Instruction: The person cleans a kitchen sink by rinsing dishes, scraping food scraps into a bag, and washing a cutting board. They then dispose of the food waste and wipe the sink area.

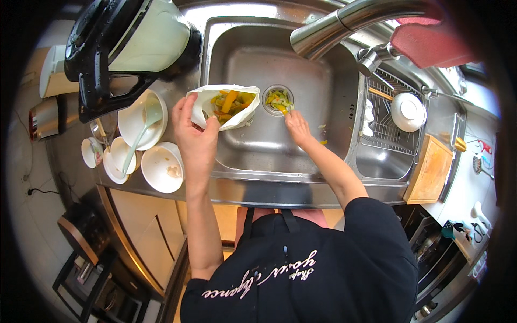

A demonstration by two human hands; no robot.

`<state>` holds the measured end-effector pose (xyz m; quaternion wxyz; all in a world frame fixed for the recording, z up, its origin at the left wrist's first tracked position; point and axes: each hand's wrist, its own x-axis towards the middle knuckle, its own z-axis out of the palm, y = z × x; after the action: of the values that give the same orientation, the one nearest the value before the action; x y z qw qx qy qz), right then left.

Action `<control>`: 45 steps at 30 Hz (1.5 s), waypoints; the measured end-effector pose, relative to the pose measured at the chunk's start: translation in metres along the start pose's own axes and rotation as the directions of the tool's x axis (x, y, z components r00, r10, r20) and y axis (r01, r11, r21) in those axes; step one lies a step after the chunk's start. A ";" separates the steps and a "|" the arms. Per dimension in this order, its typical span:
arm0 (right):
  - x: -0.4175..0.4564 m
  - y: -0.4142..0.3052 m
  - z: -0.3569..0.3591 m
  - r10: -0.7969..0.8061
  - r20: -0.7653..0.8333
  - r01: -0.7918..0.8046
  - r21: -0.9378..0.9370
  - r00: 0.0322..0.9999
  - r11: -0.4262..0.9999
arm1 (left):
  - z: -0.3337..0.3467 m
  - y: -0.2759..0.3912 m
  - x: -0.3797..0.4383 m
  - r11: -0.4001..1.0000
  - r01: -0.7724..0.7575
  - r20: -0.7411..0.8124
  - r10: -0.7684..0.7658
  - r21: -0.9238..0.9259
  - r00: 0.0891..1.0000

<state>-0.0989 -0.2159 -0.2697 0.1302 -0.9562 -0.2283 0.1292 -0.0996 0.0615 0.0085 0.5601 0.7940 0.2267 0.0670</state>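
Observation:
My left hand (198,133) grips the rim of a white bag (246,121), held tilted with its mouth up over the left side of the steel sink (258,149). Yellow, orange and green vegetable scraps (229,101) fill the bag's mouth. Down at the drain, my right hand (298,127) has its fingertips pinched on a yellow piece at the lower right edge of the drain strainer (265,101). Green and yellow vegetable scraps (278,99) lie in that strainer. The fingertips themselves are partly hidden.
A steel faucet (319,34) reaches over the sink from the upper right. Used white bowls (162,167) and a pale green ladle (139,141) crowd the left counter, below a large kettle-like jug (153,40). On the right are a wire dish rack (383,133), an upturned bowl (408,112) and a wooden cutting board (430,169).

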 end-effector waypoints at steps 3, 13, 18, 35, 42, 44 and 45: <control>0.013 0.007 0.010 0.005 -0.110 -0.005 0.004 0.994 1.000 | 0.003 -0.004 -0.002 1.000 -0.016 0.013 0.017 -0.024 1.000; 0.038 -0.019 0.004 0.459 0.114 -0.468 0.072 0.881 0.881 | 0.008 -0.001 0.000 0.987 -0.117 -0.027 0.120 0.111 0.992; 0.053 -0.018 0.003 0.491 0.086 -0.498 0.173 0.867 0.850 | 0.007 0.004 -0.001 0.995 -0.082 -0.040 0.084 0.057 0.996; -0.013 0.079 -0.047 0.029 0.298 0.123 -0.480 0.954 0.869 | 0.009 -0.005 0.002 0.981 -0.169 0.003 0.169 0.096 0.986; -0.049 0.030 -0.045 0.155 0.767 0.114 -0.284 0.622 0.952 | 0.007 -0.003 0.002 0.990 -0.122 -0.010 0.123 0.068 0.992; -0.047 0.027 -0.044 0.161 0.802 0.125 -0.280 0.575 0.952 | 0.007 -0.006 0.000 0.983 -0.152 -0.005 0.153 0.099 0.988; -0.046 0.028 -0.045 0.172 0.810 0.094 -0.269 0.561 0.959 | 0.006 -0.008 -0.001 0.973 -0.199 -0.023 0.203 0.119 0.979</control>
<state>-0.1130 -0.2702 -0.2278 -0.1321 -0.7969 -0.2571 0.5305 -0.1006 0.0585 -0.0005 0.4994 0.8427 0.1585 0.1240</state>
